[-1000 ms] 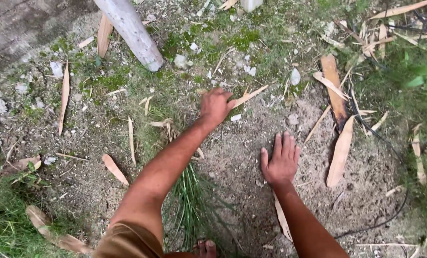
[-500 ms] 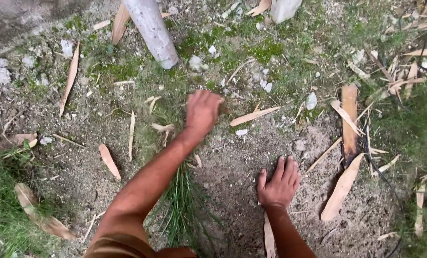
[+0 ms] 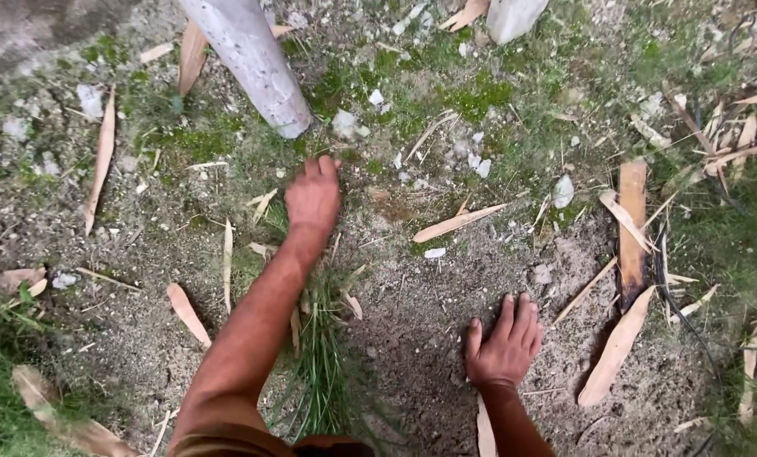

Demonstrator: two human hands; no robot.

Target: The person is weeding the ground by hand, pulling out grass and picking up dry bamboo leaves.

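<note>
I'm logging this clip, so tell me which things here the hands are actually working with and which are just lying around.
In hand:
left hand, palm down, reaching over the bare soil
right hand, flat on the soil
grass tuft beneath the left forearm

Lying about:
grey pole
dry leaf strips, such as one
pale stone chips
moss patch

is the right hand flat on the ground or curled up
Flat: the right hand lies palm down on the bare soil, fingers stretched forward and slightly spread, holding nothing.
</note>
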